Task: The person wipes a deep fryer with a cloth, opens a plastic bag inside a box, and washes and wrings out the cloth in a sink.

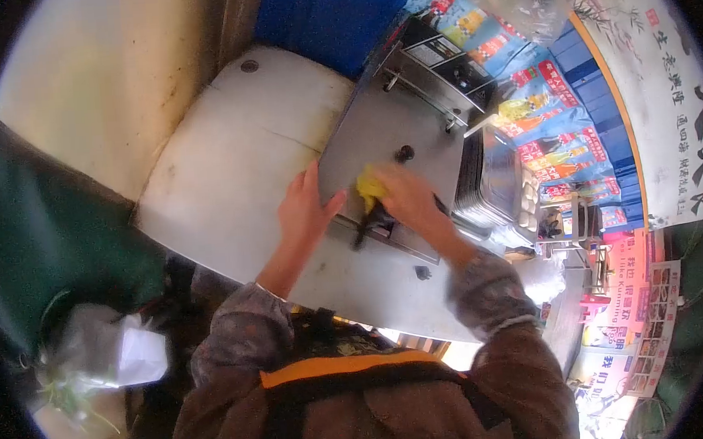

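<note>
The fingers of my right hand (413, 201) are pinching a crumpled yellow cloth (369, 186), but they are blurry, so I can't tell how each one bends. My left hand (306, 208) holds nothing, and its thumb sticks out away from the other fingers, near the edge of a shiny metal top (356, 131). The cloth is over the near part of that top, poking out to the left of my right hand. It looks longer from near to far than from side to side (it is so squashed that it has no real front). Just below it is a dark thing (377, 219) with a thin end pointing toward me and left. A little black knob (404, 153) sits on the top. At the far end is a black box (447, 65), and on the right is a stack of trays (490, 175). All around is a white table (218, 139) with brown marks. Behind is a blue wall (315, 24). Off to the right are bright posters (553, 86) and a white sign (640, 65) with black writing. Down on my left is a white bag (144, 353).
</note>
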The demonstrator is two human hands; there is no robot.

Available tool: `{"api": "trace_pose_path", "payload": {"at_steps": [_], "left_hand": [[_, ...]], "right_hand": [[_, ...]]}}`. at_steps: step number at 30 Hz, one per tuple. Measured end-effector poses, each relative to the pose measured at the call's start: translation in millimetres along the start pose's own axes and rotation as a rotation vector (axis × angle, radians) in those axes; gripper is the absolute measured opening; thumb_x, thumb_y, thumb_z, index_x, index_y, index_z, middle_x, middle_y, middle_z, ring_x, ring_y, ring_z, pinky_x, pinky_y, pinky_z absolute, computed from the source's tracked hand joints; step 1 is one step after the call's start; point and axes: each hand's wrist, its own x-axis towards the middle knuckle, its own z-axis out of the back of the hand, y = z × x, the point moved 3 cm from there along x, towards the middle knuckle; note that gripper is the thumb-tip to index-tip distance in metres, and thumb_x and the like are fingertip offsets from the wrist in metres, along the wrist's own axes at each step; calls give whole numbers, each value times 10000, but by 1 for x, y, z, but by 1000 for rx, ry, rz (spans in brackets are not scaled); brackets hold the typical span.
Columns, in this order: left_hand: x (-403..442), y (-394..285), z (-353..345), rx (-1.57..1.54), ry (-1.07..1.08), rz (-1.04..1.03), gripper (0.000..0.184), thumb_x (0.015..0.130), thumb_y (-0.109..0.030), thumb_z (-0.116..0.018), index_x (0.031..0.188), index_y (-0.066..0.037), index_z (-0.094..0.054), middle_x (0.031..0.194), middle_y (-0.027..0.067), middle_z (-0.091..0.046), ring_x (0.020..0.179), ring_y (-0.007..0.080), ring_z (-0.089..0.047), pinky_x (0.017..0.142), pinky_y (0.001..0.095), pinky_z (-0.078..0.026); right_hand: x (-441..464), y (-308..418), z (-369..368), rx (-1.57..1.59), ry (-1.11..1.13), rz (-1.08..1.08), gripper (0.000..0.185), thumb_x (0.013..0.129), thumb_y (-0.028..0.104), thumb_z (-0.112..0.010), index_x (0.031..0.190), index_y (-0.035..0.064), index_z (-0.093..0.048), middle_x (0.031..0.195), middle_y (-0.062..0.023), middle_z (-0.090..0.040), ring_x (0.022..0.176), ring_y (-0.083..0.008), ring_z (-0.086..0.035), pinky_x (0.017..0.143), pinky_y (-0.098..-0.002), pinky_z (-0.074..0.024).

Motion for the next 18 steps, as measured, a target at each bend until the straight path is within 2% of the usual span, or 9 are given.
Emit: {"api": "trace_pose_path", "payload": {"at_steps": [3,6,8,11,12,14,16,18], "left_hand": [[-2,2,-1,42,10,4,703,729,-420,-665,1258,-34,-409,1102,160,-540,991,312,-538,746,403,-477],[-1,7,-3,37,-31,-20,687,734,-418,-660,1250,-35,-418,1066,148,-552,964,303,-547,725,399,-480],[0,5,-3,9,6,18,669,739,-417,-655,1242,-38,-430,1046,137,-558,948,298,-553,718,394,-481],[-4,0,2,-30,-89,-52,609,763,-399,-634,1222,-42,-454,1036,129,-562,917,296,-561,696,393,-483],[-3,1,1,-12,-100,-60,568,781,-385,-615,1215,-50,-464,1025,124,-568,905,294,-565,691,393,-483],[-4,4,-2,25,-128,-66,488,818,-355,-577,1201,-67,-485,1002,114,-578,882,289,-572,681,392,-485],[-4,8,-5,36,-154,-23,402,853,-314,-529,1181,-82,-507,971,101,-589,856,279,-577,667,395,-487],[-3,9,-4,32,-176,-1,341,880,-283,-488,1164,-98,-526,947,89,-597,839,269,-582,658,396,-489]], "right_hand": [[17,18,7,147,60,5,361,767,122,-537,1128,145,-532,1086,-95,-562,956,-304,-565,778,-408,-472],[-35,-25,14,1,72,84,346,768,139,-550,1113,150,-543,1080,-85,-565,958,-289,-566,770,-390,-480],[-67,-45,38,-47,241,-39,339,767,153,-561,1105,157,-551,1074,-75,-569,960,-275,-569,767,-377,-484],[-63,-47,35,-67,358,-137,333,770,154,-561,1102,169,-553,1105,-64,-566,975,-264,-568,771,-363,-487],[-50,-36,27,-42,167,-26,328,766,154,-562,1093,170,-555,1070,-74,-571,955,-270,-572,754,-370,-485],[-8,7,17,-18,140,7,298,759,142,-557,1056,166,-565,1000,-77,-572,911,-289,-577,735,-375,-486],[21,37,8,104,52,153,275,749,135,-557,1024,150,-572,942,-80,-568,870,-300,-582,723,-396,-485],[16,40,9,75,102,206,255,744,123,-558,999,140,-574,922,-86,-566,843,-305,-586,692,-402,-490]]}}
